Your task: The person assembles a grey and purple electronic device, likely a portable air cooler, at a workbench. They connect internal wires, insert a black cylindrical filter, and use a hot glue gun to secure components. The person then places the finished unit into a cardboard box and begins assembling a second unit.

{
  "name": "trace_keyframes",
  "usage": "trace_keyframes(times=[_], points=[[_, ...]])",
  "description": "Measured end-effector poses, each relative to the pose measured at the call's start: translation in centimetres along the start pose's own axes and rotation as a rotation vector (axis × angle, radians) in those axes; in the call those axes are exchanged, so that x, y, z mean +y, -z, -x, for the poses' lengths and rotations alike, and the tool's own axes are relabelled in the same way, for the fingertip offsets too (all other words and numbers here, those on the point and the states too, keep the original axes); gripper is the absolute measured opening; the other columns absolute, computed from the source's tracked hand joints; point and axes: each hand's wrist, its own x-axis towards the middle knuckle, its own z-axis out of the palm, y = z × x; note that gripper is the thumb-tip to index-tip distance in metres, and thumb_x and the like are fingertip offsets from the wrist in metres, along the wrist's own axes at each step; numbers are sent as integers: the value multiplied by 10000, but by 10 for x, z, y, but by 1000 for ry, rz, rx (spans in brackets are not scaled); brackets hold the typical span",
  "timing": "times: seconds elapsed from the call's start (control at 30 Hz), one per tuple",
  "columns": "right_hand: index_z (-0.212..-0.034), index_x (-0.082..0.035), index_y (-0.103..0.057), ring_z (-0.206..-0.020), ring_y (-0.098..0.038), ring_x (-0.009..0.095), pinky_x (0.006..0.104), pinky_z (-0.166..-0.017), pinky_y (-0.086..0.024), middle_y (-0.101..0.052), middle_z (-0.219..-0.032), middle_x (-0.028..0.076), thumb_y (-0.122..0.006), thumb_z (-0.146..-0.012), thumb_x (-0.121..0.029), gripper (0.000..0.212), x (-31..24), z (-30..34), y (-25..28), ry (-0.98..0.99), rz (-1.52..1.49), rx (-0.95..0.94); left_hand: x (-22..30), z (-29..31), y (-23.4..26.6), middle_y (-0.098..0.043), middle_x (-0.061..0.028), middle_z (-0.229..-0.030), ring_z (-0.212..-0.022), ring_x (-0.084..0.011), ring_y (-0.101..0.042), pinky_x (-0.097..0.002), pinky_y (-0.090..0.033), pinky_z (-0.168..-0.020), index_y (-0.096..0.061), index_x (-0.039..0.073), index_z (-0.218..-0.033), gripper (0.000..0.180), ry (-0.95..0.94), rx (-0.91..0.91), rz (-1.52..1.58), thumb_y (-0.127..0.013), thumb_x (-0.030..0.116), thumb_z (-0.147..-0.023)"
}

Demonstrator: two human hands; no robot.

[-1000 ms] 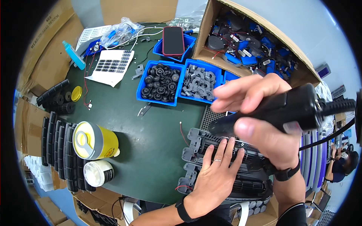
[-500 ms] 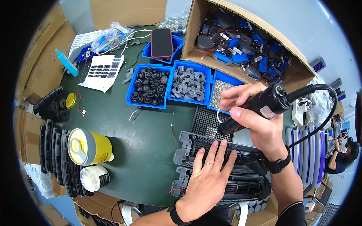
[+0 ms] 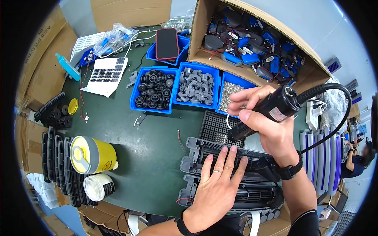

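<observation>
My right hand is wrapped round a black corded electric screwdriver, held at a slant with its tip pointing down and left. That tip is over the edge of a black perforated tray. Fingers spread, my left hand lies flat on a dark grey plastic housing with a ribbed roller inside. A second similar housing sits nearer to me, partly covered by my left hand. Whether the screwdriver tip touches anything, I cannot tell.
Blue bins hold black wheels, grey clips and small screws. Behind them are a phone and a carton of blue-and-grey wired parts. At left stand a yellow canister, a white tub and black rollers.
The bins and carton appear shifted very slightly left in the view. Both hands and the screwdriver hold nearly the same pose.
</observation>
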Motion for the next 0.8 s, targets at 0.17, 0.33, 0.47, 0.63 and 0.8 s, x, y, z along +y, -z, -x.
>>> trace_keyframes(times=[0.17,0.33,0.47,0.63,0.8], points=[[-955,15,-680,-1006,-759,247,405,-916,-629,-752,-1148,211,-793,-842,44,163,-1,0,-1,-9,-4,-6,0,0,0,-315,-263,-1699,-1579,-419,-292,-610,-170,-1258,-486,79,-1591,792,1,-1,-1,-644,-2,-819],[-968,15,-679,-1023,-758,251,406,-926,-625,-747,-1170,221,-788,-838,56,175,-8,1,1,-4,-42,3,-1,-1,0,-319,-263,-1697,-1575,-420,-297,-613,-178,-1255,-487,78,-1590,801,-7,8,-7,-645,-6,-809],[-987,19,-658,-1046,-755,264,422,-950,-625,-735,-1193,239,-769,-850,60,181,-28,2,-2,36,-61,-4,-1,-1,0,-323,-265,-1693,-1571,-421,-304,-617,-189,-1252,-489,74,-1587,808,-8,19,-9,-654,-1,-800],[-1029,19,-576,-1104,-739,356,554,-1021,-605,-665,-1254,318,-706,-847,-11,225,-56,8,-19,83,0,-49,-2,-2,-2,-412,-259,-1621,-1551,-419,-330,-610,-217,-1245,-525,63,-1549,737,-26,81,-27,-634,13,-822],[-1050,-7,-551,-1138,-737,384,529,-1037,-600,-650,-1263,310,-704,-874,0,234,-60,18,-41,93,-30,-197,-5,0,-3,-497,-285,-1523,-1501,-414,-421,-600,-214,-1268,-523,-36,-1514,621,-39,95,35,-583,84,-907]])
